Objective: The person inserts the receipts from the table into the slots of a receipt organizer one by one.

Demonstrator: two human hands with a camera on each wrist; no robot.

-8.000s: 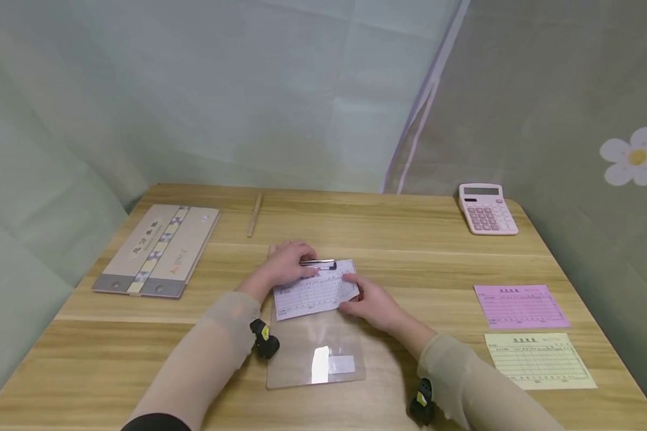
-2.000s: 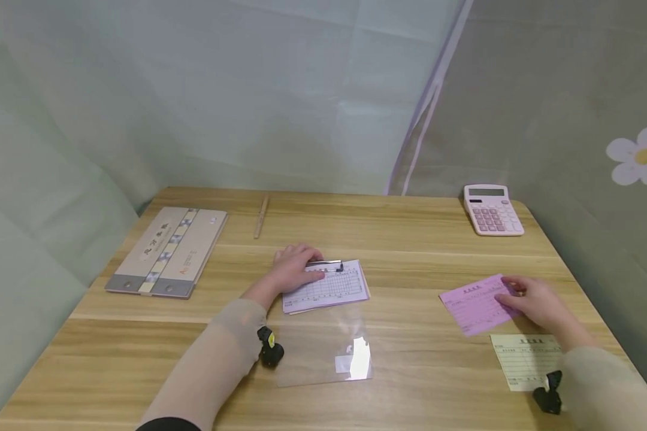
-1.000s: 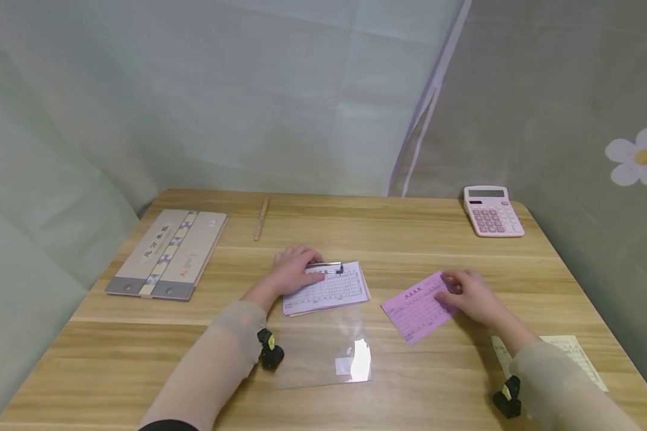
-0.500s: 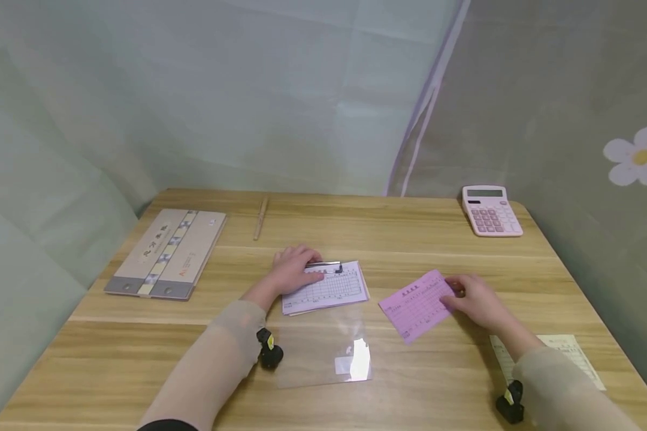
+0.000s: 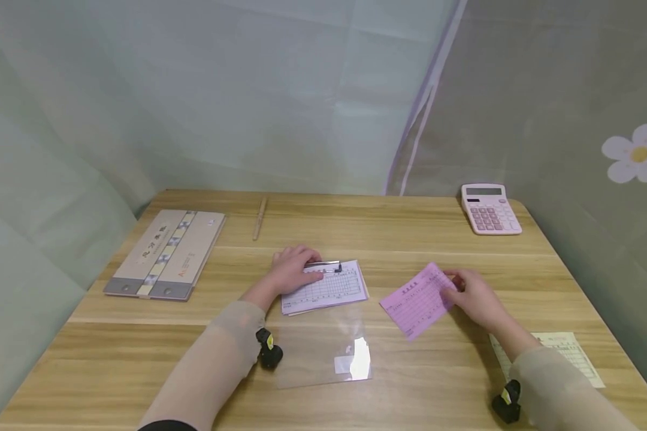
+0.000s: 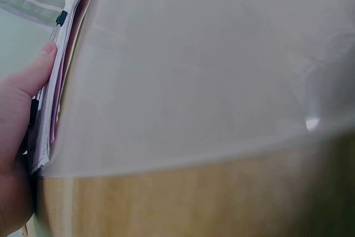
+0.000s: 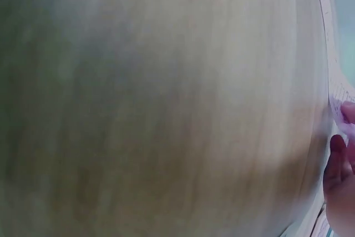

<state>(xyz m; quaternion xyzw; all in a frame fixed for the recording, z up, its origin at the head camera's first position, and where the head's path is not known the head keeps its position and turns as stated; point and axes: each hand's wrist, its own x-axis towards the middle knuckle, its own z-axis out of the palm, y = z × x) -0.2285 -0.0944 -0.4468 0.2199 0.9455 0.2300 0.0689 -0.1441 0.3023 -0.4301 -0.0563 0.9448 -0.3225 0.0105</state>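
Note:
A clear clipboard (image 5: 313,359) lies on the table, a small stack of form slips (image 5: 331,290) under its metal clip (image 5: 329,264). My left hand (image 5: 291,272) grips the clip end, thumb on the near side of the clip and fingers beyond it. In the left wrist view the thumb (image 6: 41,70) lies along the clip, and pinkish and cream sheets show under the white top slip. To the right of the clipboard, my right hand (image 5: 477,299) pinches a pink form slip (image 5: 415,302) at its right edge. That edge bends up; the right wrist view catches only part of it.
A yellow form slip (image 5: 566,350) lies partly under the right forearm. A pink calculator (image 5: 490,209) stands at the back right. A banded beige ledger (image 5: 164,254) lies at the left, with a thin wooden stick-like pen (image 5: 260,218) beside it.
The right hand has left the clipboard, picked up the pink slip at the right and carried it left; lately it stays nearly in place, bending the slip. The left hand stays at the clip.

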